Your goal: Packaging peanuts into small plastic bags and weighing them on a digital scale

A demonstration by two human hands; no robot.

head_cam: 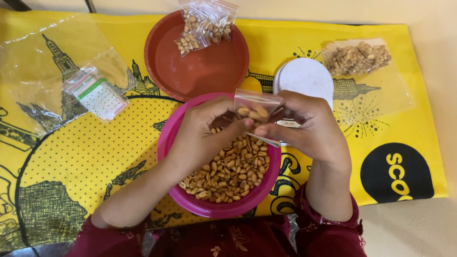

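Up at the far edge of the tabletop (431,71) sits a red-brown bowl (200,71), and three small filled packets (204,24) lie against its far rim. To the right of it, a white round scale (304,78), and beyond that, toward the far right corner, a larger clear bag of peanuts (357,58) lying flat. Over on the far left, a big empty clear bag (43,52) with a bundle of small pouches (96,93) resting on it. All of it rests on a yellow printed cloth (85,157) that covers most of the tabletop.

Front and centre, near the close edge, a pink bowl (190,200) full of peanuts (233,173). Both forearms come in from the near edge, and the hands meet right above that bowl, blocking its far rim and part of the scale.

The right hand (309,126) pinches a small clear pouch (254,112) by its side, fingers curled around it, the pouch upright with a few nuts already inside. The left hand (204,131) is bunched, fingertips pressed together at the pouch's mouth; what it grips is hidden by the fingers.
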